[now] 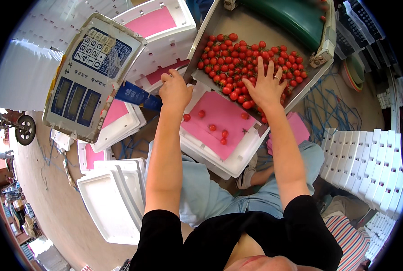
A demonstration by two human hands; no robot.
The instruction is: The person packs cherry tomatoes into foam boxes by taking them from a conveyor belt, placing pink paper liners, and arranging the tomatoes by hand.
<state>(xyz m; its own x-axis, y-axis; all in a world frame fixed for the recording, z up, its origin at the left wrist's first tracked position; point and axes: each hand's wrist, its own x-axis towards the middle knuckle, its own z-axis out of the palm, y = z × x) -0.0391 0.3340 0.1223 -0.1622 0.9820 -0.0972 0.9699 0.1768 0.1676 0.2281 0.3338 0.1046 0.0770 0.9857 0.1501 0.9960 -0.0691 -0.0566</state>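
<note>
Small red cherry tomatoes [231, 61] fill the lower part of a metal chute tray [213, 22]. On them lies my right hand [267, 88], open, its fingers spread and a ring on one. My left hand [175, 92] hovers by the tray's lower left corner, fingers loosely bent and slightly apart, with nothing visible in them. Below the chute's mouth sits a white plastic crate [242, 165] lined with a pink sheet [206, 135]. Several loose tomatoes rest on that sheet. One more tomato [186, 117] lies at the crate's left side, close to my left wrist.
A weighing scale's display [93, 77] stands at the left on a blue post [138, 95]. Pink-lined white crates [165, 43] are stacked behind it. More white crates [111, 203] lean at lower left; another stack [364, 167] stands right. Blue straps [330, 106] litter the floor.
</note>
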